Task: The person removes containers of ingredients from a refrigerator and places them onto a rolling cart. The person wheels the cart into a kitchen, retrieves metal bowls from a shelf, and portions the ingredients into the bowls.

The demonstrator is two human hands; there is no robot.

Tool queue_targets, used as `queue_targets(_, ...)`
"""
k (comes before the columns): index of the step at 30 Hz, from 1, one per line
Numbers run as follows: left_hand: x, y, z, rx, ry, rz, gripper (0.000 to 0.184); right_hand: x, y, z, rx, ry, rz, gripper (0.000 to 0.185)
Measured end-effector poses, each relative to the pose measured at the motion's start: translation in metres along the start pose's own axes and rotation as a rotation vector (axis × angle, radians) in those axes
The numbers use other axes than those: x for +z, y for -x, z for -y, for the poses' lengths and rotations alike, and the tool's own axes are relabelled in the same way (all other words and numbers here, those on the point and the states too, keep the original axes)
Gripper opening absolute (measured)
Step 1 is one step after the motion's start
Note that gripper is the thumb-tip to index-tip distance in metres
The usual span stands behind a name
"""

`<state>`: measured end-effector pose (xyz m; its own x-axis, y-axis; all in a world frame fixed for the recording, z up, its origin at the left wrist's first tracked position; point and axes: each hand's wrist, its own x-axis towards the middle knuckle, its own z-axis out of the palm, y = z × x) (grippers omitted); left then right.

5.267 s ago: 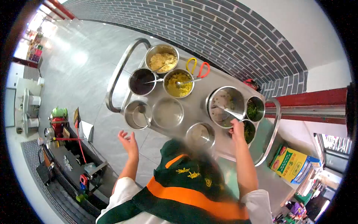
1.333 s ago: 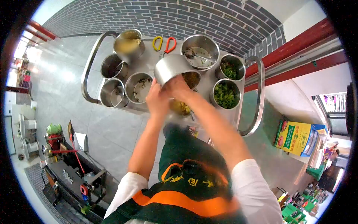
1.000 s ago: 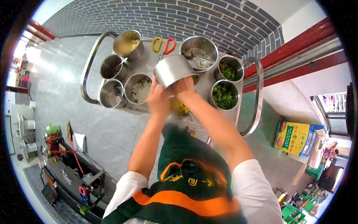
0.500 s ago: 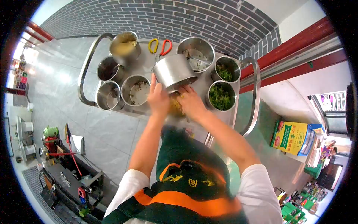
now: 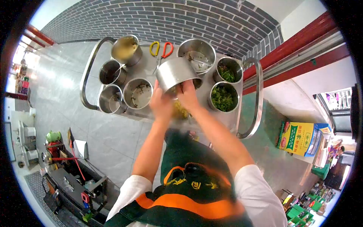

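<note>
A steel pot (image 5: 176, 72) is tipped on its side above the cart, its mouth facing down toward me. My left hand (image 5: 160, 102) grips its lower left rim. The fingers of my right hand (image 5: 187, 94) reach into its mouth; their tips are hidden inside. Beneath my hands is a pot of yellow food (image 5: 180, 110), partly covered and blurred. Right of it stands a pot of chopped greens (image 5: 224, 97), with a second greens pot (image 5: 228, 70) behind. A wide pot (image 5: 196, 53) with a spoon stands behind the tipped one.
Scissors (image 5: 160, 51) with yellow and red handles lie at the cart's back. On the left stand a pale-food pot (image 5: 126, 51), a dark-food pot (image 5: 112, 72), a pot with a spoon (image 5: 112, 99) and a pot with scraps (image 5: 138, 94). Cart handles (image 5: 87, 75) rise at both ends.
Since half a second ago, my right hand has moved from below the rim up into the tipped pot's mouth. Earlier, my hands were apart and this pot was not held up.
</note>
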<state>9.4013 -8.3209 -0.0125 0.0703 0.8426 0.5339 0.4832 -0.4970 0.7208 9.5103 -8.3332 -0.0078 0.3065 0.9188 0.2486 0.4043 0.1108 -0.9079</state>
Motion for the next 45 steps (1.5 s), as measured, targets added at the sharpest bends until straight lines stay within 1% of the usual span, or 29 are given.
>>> queue_targets(1, 0.0, 0.003, 0.001, 0.016, -0.032, 0.012, 0.031, 0.002, -0.006, -0.001, 0.004, -0.001, -0.002, 0.047)
queue_targets(2, -0.002, 0.002, -0.002, 0.038, -0.061, 0.023, 0.039, 0.007, -0.015, 0.001, -0.159, 0.351, 0.169, 0.046)
queue_targets(3, -0.004, -0.001, -0.004, 0.044, -0.059, 0.026, 0.039, 0.008, -0.022, 0.003, -0.321, 0.705, 0.339, 0.045)
queue_targets(5, -0.011, -0.007, -0.008, 0.042, -0.056, 0.07, 0.047, -0.005, -0.03, 0.01, -0.276, 0.693, 0.403, 0.046)
queue_targets(7, -0.014, -0.008, -0.004, -0.036, -0.02, 0.085, 0.046, -0.016, -0.036, 0.021, -0.189, 0.656, 0.542, 0.047)
queue_targets(9, -0.013, -0.009, -0.005, 0.023, -0.106, 0.063, 0.047, -0.004, -0.04, 0.005, -0.251, 0.548, 0.444, 0.046)
queue_targets(11, -0.014, -0.007, -0.014, -0.042, -0.097, 0.113, 0.048, 0.011, -0.033, 0.002, -0.413, 0.855, 0.272, 0.045)
queue_targets(12, -0.016, -0.008, -0.015, 0.009, -0.122, 0.112, 0.047, 0.007, -0.033, 0.0, -0.572, 0.866, 0.222, 0.044)
queue_targets(13, -0.016, -0.011, -0.016, 0.063, -0.146, 0.103, 0.047, 0.005, -0.035, 0.0, -0.576, 0.866, 0.218, 0.044)
queue_targets(14, -0.017, -0.011, -0.014, 0.063, -0.147, 0.1, 0.047, 0.004, -0.035, 0.001, -0.482, 0.905, 0.273, 0.044)
queue_targets(16, -0.018, -0.01, -0.009, -0.106, -0.057, 0.126, 0.043, 0.0, -0.035, 0.003, -0.288, 0.979, 0.379, 0.043)
queue_targets(19, -0.016, -0.007, -0.01, -0.035, -0.087, 0.128, 0.038, -0.006, -0.03, 0.002, 0.027, 1.076, 0.538, 0.042)
queue_targets(20, -0.017, -0.004, -0.013, -0.037, -0.087, 0.138, 0.038, -0.002, -0.027, -0.009, 0.095, 0.782, 0.321, 0.038)
queue_targets(21, -0.016, -0.007, -0.018, -0.026, -0.098, 0.117, 0.034, 0.006, -0.026, -0.03, 0.092, 0.783, 0.313, 0.038)
queue_targets(22, -0.015, -0.012, -0.021, -0.014, -0.109, 0.091, 0.03, 0.018, -0.025, -0.057, -0.149, 0.787, 0.147, 0.039)
queue_targets(23, -0.016, -0.012, -0.021, -0.015, -0.111, 0.092, 0.03, 0.021, -0.023, -0.052, -0.381, 0.778, -0.014, 0.039)
queue_targets(24, -0.017, -0.01, -0.021, -0.022, -0.06, 0.102, 0.024, 0.021, -0.015, -0.044, -0.348, 1.06, 0.187, 0.042)
queue_targets(25, -0.017, -0.011, -0.021, -0.025, -0.006, 0.11, 0.019, 0.021, -0.012, -0.043, -0.347, 1.059, 0.187, 0.042)
queue_targets(27, -0.015, -0.008, -0.016, 0.026, -0.018, 0.098, 0.017, 0.015, -0.008, -0.036, 0.147, -0.383, 0.17, 0.042)
queue_targets(28, -0.013, -0.006, -0.012, 0.078, -0.03, 0.085, 0.015, 0.006, -0.007, -0.035, 0.064, -0.118, 0.24, 0.043)
queue_targets(29, -0.01, -0.004, -0.007, 0.077, -0.029, 0.085, 0.015, 0.002, -0.002, -0.037, 0.065, -0.117, 0.24, 0.043)
queue_targets(31, -0.003, 0.0, 0.002, 0.159, 0.03, 0.005, 0.013, -0.004, 0.014, -0.04, 0.335, -0.32, 0.553, 0.041)
queue_targets(35, -0.005, 0.003, -0.005, 0.093, -0.023, 0.088, 0.012, -0.015, 0.024, -0.031, 0.339, -0.251, 0.507, 0.042)
queue_targets(37, -0.005, 0.007, -0.01, 0.022, 0.033, 0.111, 0.011, -0.004, 0.015, -0.029, 0.165, -0.273, 0.149, 0.045)
queue_targets(38, -0.004, 0.008, -0.013, 0.025, 0.036, 0.116, 0.011, -0.001, 0.011, -0.032, 0.166, -0.272, 0.143, 0.045)
queue_targets(41, -0.005, 0.006, -0.018, 0.095, -0.014, 0.096, 0.01, 0.012, 0.0, -0.05, -0.023, -0.1, 0.199, 0.048)
queue_targets(42, -0.008, 0.001, -0.02, 0.121, -0.002, 0.086, 0.01, -0.002, 0.008, -0.021, 0.095, -0.139, 0.224, 0.045)
queue_targets(43, -0.012, -0.002, -0.02, 0.143, 0.007, 0.074, 0.01, -0.01, 0.014, -0.015, 0.091, -0.141, 0.232, 0.045)
queue_targets(45, -0.013, -0.001, -0.009, 0.07, 0.007, 0.124, 0.011, -0.024, 0.023, -0.01, -0.154, 0.505, 0.642, 0.037)
